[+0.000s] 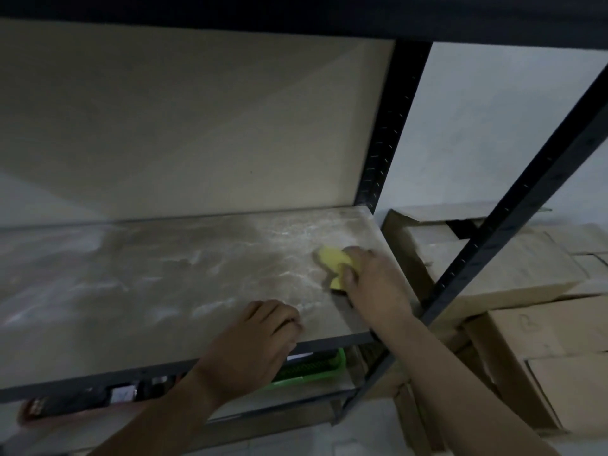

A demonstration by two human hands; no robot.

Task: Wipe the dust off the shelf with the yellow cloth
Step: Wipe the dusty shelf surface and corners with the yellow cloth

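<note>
At centre right of the frame the right hand [368,278] grasped the yellow cloth [332,261], bunched under its fingers and thumb and pressed to the dusty shelf [164,274] near its right end, where pale streaks marked the board. The left hand [253,343] rested on the shelf's front edge at lower centre, fingers bent and grasping nothing. A green basket [316,366] sat on the level below, and cardboard boxes [513,268] were stacked at right.

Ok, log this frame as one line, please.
right hand: grips yellow cloth on shelf, right end | left hand: rests on front edge | dust streaks visible
</note>
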